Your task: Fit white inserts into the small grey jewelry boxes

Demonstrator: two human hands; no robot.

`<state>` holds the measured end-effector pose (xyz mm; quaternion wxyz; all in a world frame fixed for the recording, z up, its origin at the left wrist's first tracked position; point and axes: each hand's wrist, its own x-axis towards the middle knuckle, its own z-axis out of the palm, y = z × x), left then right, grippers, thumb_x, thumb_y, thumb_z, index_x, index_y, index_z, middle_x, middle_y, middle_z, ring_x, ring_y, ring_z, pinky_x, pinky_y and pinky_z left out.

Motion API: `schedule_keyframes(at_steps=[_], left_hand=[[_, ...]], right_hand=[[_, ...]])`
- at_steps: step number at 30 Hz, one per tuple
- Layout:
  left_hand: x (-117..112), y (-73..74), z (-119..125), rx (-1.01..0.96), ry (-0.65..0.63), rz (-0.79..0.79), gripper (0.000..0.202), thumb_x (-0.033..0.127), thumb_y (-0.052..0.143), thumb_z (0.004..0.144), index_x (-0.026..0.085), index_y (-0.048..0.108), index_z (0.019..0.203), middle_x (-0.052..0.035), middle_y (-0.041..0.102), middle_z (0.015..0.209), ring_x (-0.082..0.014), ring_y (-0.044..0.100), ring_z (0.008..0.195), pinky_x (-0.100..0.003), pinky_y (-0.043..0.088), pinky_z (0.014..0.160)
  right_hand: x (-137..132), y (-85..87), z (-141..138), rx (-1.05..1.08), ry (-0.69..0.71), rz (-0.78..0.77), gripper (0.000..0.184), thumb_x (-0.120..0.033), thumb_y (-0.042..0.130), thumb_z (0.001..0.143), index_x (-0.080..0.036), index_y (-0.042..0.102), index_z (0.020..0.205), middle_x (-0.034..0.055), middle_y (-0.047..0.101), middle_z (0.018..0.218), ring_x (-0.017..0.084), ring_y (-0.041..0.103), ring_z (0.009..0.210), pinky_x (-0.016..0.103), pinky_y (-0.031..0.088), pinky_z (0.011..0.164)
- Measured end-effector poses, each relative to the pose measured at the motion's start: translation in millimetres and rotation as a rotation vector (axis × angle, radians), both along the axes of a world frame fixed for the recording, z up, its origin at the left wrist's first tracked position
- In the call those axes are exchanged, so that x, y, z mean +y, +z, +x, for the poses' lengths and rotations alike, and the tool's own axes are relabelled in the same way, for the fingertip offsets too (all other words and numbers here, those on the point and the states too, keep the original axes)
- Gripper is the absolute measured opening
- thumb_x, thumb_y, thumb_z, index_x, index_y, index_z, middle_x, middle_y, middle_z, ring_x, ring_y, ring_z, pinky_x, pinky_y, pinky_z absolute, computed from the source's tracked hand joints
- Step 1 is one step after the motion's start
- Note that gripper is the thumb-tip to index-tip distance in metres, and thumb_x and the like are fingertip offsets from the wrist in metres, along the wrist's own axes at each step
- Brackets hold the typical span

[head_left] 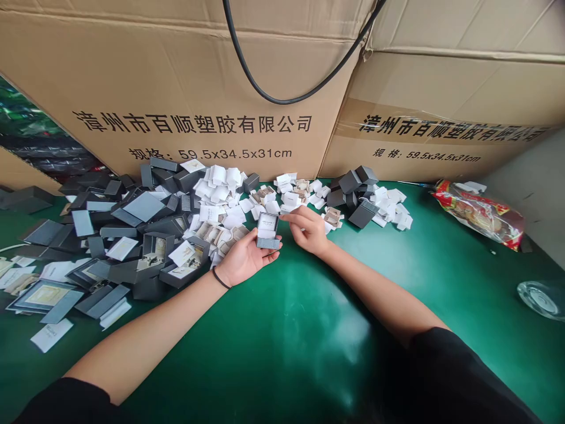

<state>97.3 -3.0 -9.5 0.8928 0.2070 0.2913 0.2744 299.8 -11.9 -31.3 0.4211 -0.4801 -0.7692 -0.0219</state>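
My left hand lies palm up on the green table, fingers curled round a small open grey box with a white lining. My right hand is just to the right of the box, its fingers pinched near the box's upper edge; what they hold, if anything, is too small to name. A heap of white inserts lies behind my hands. Many grey boxes and lids are piled to the left.
Two big cardboard cartons stand along the back, with a black cable hanging in front. A smaller cluster of grey boxes lies at centre right. A red snack bag and a glass dish sit at the right.
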Motion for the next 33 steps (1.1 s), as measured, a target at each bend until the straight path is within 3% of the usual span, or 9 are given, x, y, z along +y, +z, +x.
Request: schedule_keyframes(at_steps=[3,6,10,14,18,22,28,33], left_hand=[[-1.0,0.4,-0.3,0.009,0.035,-0.007,0.029,0.032,0.046,0.092,0.012,0.061,0.107,-0.0134,0.068,0.1,-0.0212,0.064,0.087,-0.035,0.051,0.077],[-1.8,0.6,-0.1,0.005,0.025,-0.012,0.029,0.031,0.046,0.092,0.012,0.061,0.107,-0.0138,0.068,0.1,-0.0213,0.065,0.087,-0.035,0.051,0.076],[-2.8,1.0,0.3,0.005,0.007,-0.004,0.029,0.031,0.044,0.092,0.011,0.061,0.106,-0.0145,0.068,0.1,-0.0214,0.065,0.085,-0.034,0.051,0.075],[-3.4,1.7,0.1,-0.001,-0.002,0.0,0.029,0.031,0.044,0.093,0.011,0.06,0.106,-0.0143,0.068,0.101,-0.0212,0.065,0.085,-0.034,0.051,0.075],[-3.4,0.8,-0.6,-0.014,-0.009,0.01,0.029,0.031,0.044,0.093,0.011,0.06,0.107,-0.0143,0.068,0.101,-0.0214,0.066,0.085,-0.034,0.051,0.075],[-3.6,-0.4,-0.9,-0.024,-0.01,0.013,0.029,0.031,0.045,0.092,0.011,0.06,0.106,-0.0143,0.068,0.102,-0.0214,0.065,0.085,-0.034,0.051,0.075],[-5.2,0.7,0.8,-0.007,0.081,0.015,0.029,0.031,0.043,0.092,0.012,0.061,0.104,-0.014,0.068,0.1,-0.0227,0.065,0.085,-0.034,0.051,0.072],[-5.3,4.9,2.7,0.0,0.167,-0.002,0.032,0.032,0.041,0.092,0.011,0.063,0.101,-0.0142,0.068,0.099,-0.023,0.065,0.085,-0.033,0.05,0.069]], right_hand=[[7.9,-3.3,6.5,0.053,-0.212,-0.045,0.032,-0.026,0.037,0.093,-0.02,0.064,0.108,0.0084,0.063,0.087,0.022,0.054,0.084,0.037,0.047,0.075],[14.3,-7.2,8.9,-0.091,-0.363,-0.127,0.027,-0.034,0.05,0.088,-0.019,0.065,0.105,0.0105,0.064,0.096,0.027,0.051,0.091,0.041,0.044,0.079],[14.6,-7.3,4.4,-0.207,-0.45,-0.193,0.022,-0.037,0.058,0.084,-0.021,0.067,0.097,0.0107,0.064,0.097,0.028,0.05,0.092,0.042,0.041,0.078],[11.4,-3.6,1.4,-0.17,-0.483,-0.301,0.018,-0.026,0.054,0.085,-0.023,0.066,0.098,0.0091,0.065,0.1,0.028,0.051,0.094,0.043,0.039,0.079],[11.2,-5.0,5.5,-0.068,-0.45,-0.31,0.025,-0.015,0.048,0.083,-0.023,0.064,0.101,0.0081,0.065,0.105,0.027,0.053,0.097,0.042,0.039,0.081],[12.3,-6.9,10.7,0.017,-0.291,-0.181,0.031,-0.01,0.041,0.083,-0.02,0.062,0.104,0.0087,0.063,0.114,0.025,0.054,0.105,0.04,0.04,0.085],[10.1,-5.5,4.9,-0.076,-0.061,-0.087,0.03,-0.014,0.034,0.092,-0.021,0.06,0.105,0.0082,0.062,0.118,0.022,0.054,0.105,0.037,0.04,0.085],[6.8,-5.5,-2.4,-0.106,-0.053,-0.092,0.031,-0.011,0.031,0.091,-0.019,0.06,0.095,0.0084,0.063,0.114,0.022,0.054,0.1,0.036,0.039,0.082]])
